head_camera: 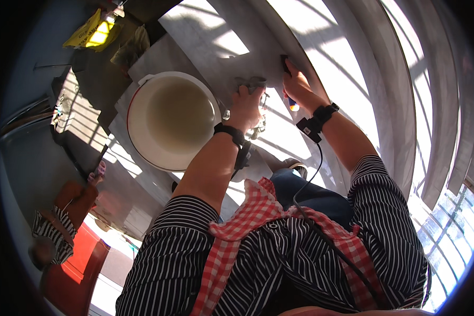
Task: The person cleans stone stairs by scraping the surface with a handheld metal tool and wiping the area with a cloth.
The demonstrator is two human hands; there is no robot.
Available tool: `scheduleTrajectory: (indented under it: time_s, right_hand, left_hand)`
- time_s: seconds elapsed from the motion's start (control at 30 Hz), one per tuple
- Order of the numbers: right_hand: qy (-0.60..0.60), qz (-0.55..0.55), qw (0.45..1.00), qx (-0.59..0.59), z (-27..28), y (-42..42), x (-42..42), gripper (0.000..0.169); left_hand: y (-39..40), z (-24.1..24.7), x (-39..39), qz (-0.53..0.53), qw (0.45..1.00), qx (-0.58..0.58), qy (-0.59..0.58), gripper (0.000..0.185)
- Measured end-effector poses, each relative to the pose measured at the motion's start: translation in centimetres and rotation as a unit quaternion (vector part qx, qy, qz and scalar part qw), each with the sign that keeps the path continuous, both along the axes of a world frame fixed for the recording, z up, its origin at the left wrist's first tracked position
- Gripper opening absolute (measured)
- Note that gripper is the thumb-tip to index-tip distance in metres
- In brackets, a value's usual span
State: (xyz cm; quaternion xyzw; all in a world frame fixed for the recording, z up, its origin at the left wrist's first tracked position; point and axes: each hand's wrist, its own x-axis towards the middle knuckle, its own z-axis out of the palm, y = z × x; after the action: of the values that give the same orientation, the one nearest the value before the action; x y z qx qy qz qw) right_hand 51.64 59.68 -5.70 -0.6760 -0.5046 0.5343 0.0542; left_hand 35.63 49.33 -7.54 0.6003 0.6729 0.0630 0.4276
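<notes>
My left hand (245, 108) is closed over a crumpled, wet-looking grey cloth (256, 81), which rests on a grey stair tread and pokes out past the fingers. To its right, my right hand (298, 85) grips a slim hand tool (285, 63), perhaps a scraper. The tool's dark end points away from me, and a blue and orange handle end (293, 104) shows below the fist. Left of my left hand stands a large white bucket (132, 118) of cloudy, brownish water (179, 114). Both wrists wear black straps with small modules.
Grey stair treads (351, 79) run along the right, striped with sunlight. A cable (318, 166) hangs from my right wrist. At left, another person (69, 213) holds a long-handled thing. A yellow bag (89, 35) lies at upper left, a red panel (77, 268) at lower left.
</notes>
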Motion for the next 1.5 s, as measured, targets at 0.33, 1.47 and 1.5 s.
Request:
scheduleTrajectory:
  time_s: [0.33,1.47,1.5]
  right_hand:
    - [-0.13,0.176,0.976,-0.011,1.1,-0.9,1.0,0.074]
    - [-0.035,0.06,0.997,-0.043,1.2,-1.3,1.0,0.065]
    - [0.021,0.019,0.995,-0.099,1.8,-1.6,1.2,0.062]
  left_hand:
    - [-0.3,0.0,-0.2,0.012,1.0,0.02,0.009,0.064]
    - [-0.5,1.0,-0.5,0.021,1.0,0.0,0.005,0.064]
    - [-0.3,0.9,-0.5,0.016,1.0,-0.001,0.002,0.063]
